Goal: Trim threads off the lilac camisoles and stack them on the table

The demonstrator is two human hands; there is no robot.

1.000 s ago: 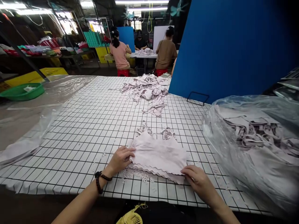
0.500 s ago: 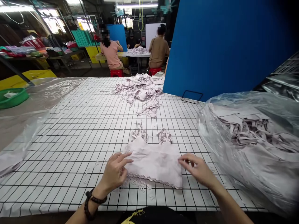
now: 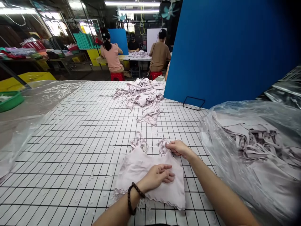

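A small stack of pale pink camisole tops (image 3: 136,171) with scalloped hems lies on the black-gridded white table (image 3: 77,135) just in front of me. My left hand (image 3: 158,176), a dark bead bracelet on its wrist, rests on the middle of the stack with its fingers curled loosely on the cloth. My right hand (image 3: 179,147) pinches the bunched straps (image 3: 163,145) at the stack's far right corner. The left straps (image 3: 139,144) lie loose.
A loose heap of the same tops (image 3: 141,94) lies farther up the table. A clear plastic bag of tops (image 3: 254,147) bulges at the right, a blue board (image 3: 225,47) stands behind it. Clear plastic sheet (image 3: 25,116) covers the left. Three people sit at a far table.
My left hand moved from the stack's left edge onto its middle. My right hand left the near right corner and reached up to the straps. The stack now sits slightly skewed.
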